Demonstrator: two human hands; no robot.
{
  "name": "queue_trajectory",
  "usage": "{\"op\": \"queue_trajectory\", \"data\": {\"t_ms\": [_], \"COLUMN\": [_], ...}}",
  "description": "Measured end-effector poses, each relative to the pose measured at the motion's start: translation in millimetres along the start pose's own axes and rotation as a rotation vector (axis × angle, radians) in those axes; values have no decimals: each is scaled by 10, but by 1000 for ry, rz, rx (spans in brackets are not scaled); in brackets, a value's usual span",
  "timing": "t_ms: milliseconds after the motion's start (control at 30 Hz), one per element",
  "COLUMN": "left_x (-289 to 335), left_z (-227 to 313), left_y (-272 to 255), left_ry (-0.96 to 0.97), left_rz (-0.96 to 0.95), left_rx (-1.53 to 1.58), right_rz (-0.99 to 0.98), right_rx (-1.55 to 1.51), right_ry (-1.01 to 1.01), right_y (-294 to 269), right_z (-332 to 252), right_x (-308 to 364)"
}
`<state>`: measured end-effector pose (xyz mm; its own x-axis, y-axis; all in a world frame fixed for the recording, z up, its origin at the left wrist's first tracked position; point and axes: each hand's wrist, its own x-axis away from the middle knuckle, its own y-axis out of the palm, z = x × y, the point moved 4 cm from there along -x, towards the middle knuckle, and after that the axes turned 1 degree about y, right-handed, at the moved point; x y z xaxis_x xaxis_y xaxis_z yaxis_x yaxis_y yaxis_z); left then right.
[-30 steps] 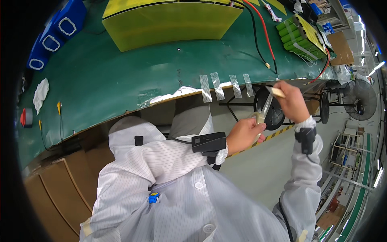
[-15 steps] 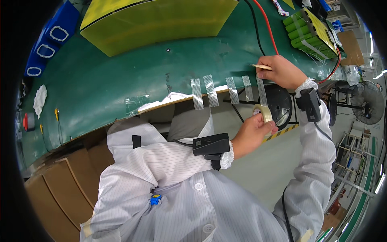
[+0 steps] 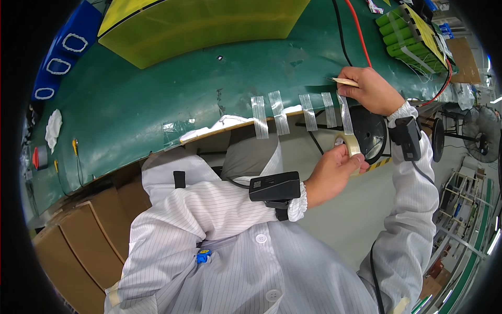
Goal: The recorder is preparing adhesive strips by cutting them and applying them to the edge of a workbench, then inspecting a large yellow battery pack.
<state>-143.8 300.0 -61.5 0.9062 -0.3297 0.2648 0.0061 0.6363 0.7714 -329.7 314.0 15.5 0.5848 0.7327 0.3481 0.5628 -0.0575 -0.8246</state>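
My left hand (image 3: 334,170) is closed round a roll of clear, pale tape (image 3: 353,145) just off the table's front edge. From the roll a tape strip (image 3: 345,116) runs up to the edge beneath my right hand (image 3: 374,90). The fingers of my right hand are closed on a thin pointed tool with a tan, wrapped-looking handle (image 3: 346,81), its dark tip aimed left; whether it is a blade I cannot tell. Left of that strip, several cut tape strips (image 3: 308,112) hang over the edge side by side, stuck by their upper ends.
The green-topped table (image 3: 157,99) carries a large yellow block (image 3: 209,31), a green battery pack (image 3: 410,39), red and black cables (image 3: 359,36), blue cases (image 3: 60,52) and a white cloth (image 3: 53,128). A black round stool (image 3: 368,136) stands below the edge; cardboard (image 3: 83,240) lies lower left.
The view has shifted slightly, moving the scene a little right. Both hands keep their grips, with the tape strip still stretched between the roll and the table edge.
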Motion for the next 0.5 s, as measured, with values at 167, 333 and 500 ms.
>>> {"op": "queue_trajectory", "data": {"t_ms": [167,333,500], "left_x": [8,-4,3], "left_z": [-17,-48,-38], "left_y": [7,6,12], "left_ry": [3,10,-12], "left_rz": [0,0,23], "left_rx": [0,24,26], "right_rz": [9,50,180], "right_rx": [24,16,-2], "right_ry": [17,-12,74], "right_y": [8,41,25], "right_z": [1,16,107], "right_x": [28,44,54]}}
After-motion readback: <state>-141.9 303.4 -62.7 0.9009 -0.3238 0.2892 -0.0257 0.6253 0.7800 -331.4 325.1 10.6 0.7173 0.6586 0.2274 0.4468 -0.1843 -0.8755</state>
